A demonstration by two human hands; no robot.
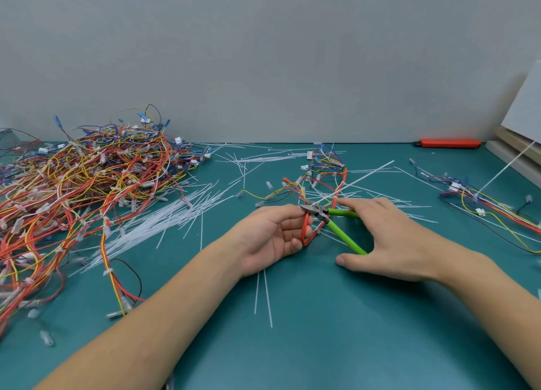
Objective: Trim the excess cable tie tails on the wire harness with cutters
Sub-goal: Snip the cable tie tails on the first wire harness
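Note:
A wire harness [325,173] of red, yellow and blue wires lies on the teal table [322,316] in the middle. My left hand [272,237] grips its red wire loop near a white cable tie. My right hand [389,237] holds green-handled cutters [339,228], handles spread between forefinger and thumb. The grey jaws sit at the tie on the red wires, right at my left fingertips. A long white tie tail [363,176] sticks up and to the right from there.
A big heap of harnesses [87,185] fills the left side. Loose white cable ties and cut tails [164,220] lie scattered across the middle. Another harness [486,205] lies at the right. An orange tool [449,143] rests by the back wall; boards lean at the far right.

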